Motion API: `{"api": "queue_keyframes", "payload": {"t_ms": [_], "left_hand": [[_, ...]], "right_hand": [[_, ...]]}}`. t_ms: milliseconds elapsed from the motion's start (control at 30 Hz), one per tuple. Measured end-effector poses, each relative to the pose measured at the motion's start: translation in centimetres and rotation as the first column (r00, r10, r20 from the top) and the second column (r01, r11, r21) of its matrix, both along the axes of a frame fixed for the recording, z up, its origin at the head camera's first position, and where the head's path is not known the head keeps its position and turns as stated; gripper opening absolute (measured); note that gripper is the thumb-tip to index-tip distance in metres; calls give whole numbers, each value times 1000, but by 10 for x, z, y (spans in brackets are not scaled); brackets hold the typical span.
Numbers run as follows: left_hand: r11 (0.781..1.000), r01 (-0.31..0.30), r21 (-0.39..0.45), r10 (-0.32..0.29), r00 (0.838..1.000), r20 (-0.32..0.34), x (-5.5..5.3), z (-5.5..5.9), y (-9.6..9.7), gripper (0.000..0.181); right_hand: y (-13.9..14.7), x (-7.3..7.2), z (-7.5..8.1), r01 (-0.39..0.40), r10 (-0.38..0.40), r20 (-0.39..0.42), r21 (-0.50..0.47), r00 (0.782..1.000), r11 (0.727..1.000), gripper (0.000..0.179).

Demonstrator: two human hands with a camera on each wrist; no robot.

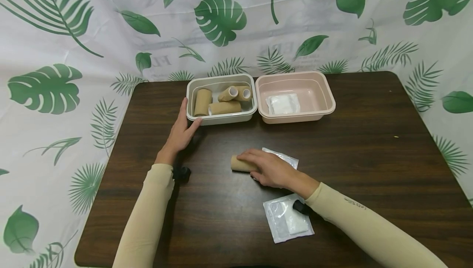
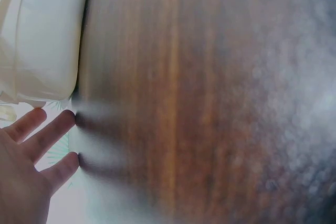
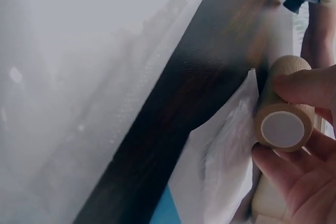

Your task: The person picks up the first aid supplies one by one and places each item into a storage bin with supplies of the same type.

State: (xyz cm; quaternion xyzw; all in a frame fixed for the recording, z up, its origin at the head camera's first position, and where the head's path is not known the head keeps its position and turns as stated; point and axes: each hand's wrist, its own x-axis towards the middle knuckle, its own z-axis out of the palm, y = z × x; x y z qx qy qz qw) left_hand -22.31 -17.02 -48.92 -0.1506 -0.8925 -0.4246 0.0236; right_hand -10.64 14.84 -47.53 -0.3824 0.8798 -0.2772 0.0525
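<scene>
My left hand (image 1: 180, 132) rests against the near left corner of the off-white bin (image 1: 225, 119), its thumb at the front rim and its fingers along the left side. In the left wrist view, the fingers (image 2: 50, 135) are nearly straight beside the bin wall. Several tan bandage rolls (image 1: 224, 107) lie in that bin. My right hand (image 1: 271, 168) holds another tan bandage roll (image 3: 286, 85) low over the middle of the table, thumb on one side and fingers on the other. Its white round core faces the right wrist camera.
The pink bin (image 1: 325, 110) stands to the right of the off-white one and contains a white packet (image 1: 283, 104). A clear-and-white packet (image 1: 288, 218) lies below my right wrist. Another packet (image 1: 282, 157) is partly hidden behind my right hand. A leaf-print curtain (image 1: 221, 19) hangs behind the table.
</scene>
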Motion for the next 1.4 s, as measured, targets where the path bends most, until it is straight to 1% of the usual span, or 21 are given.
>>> {"api": "queue_keyframes", "payload": {"t_ms": [133,300,533,667,867,1100,1233,1400], "left_hand": [[1000,3,3,-3,1000,0,0,-1,0,81],[1000,-3,7,3,1000,6,1,0,0,81],[1000,-7,4,7,1000,3,-1,2,-1,81],[1000,-6,1,6,1000,-1,0,2,-1,80],[1000,-2,4,2,1000,-1,-1,2,0,81],[1000,-5,6,5,1000,6,-1,1,0,81],[1000,-5,3,5,1000,12,-1,0,0,82],[1000,-8,1,8,1000,11,-2,-1,0,81]], "right_hand": [[-1,1,2,-10,10,-7,0,1000,1000,56],[-3,-1,8,-21,21,-28,-6,999,1000,57],[-4,-8,21,-33,29,-59,-66,998,997,57],[-5,-15,27,-22,13,-98,-92,995,996,58],[-3,-30,38,12,-32,-150,-133,988,991,56],[1,-57,50,71,-111,-191,-201,975,977,56],[2,-72,52,105,-149,-202,-212,968,972,56],[-1,-86,49,123,-177,-235,-225,956,967,57]]}}
